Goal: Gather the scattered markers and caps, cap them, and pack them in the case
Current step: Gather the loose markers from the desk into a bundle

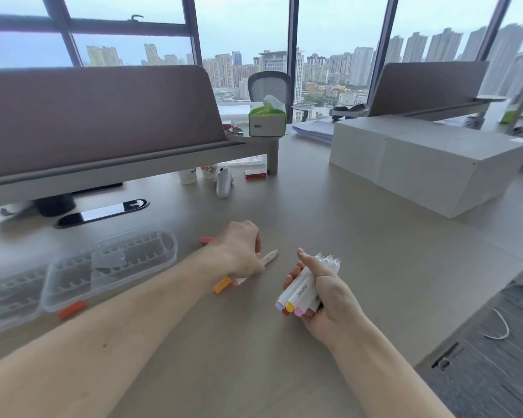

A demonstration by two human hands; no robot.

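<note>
My right hand (320,297) grips a bundle of several white markers (302,289), their coloured ends toward me and bare tips pointing away. My left hand (239,251) lies over a white uncapped marker (269,257) on the desk, fingers curled down onto its barrel. Loose caps lie around it: a pink cap (206,240) behind the hand, a yellow cap (221,285) and a pink end (235,282) by the wrist, an orange cap (72,309) at the left. The clear plastic case (73,273) lies open at the left, its slots holding nothing.
Two white boxes (429,158) stand at the back right. A tissue box (267,122), two paper cups (187,175), a white device (224,184) and a red-and-white pack (255,175) sit near the grey divider (97,116). A cable slot (101,212) lies behind the case. The desk edge drops off at the right.
</note>
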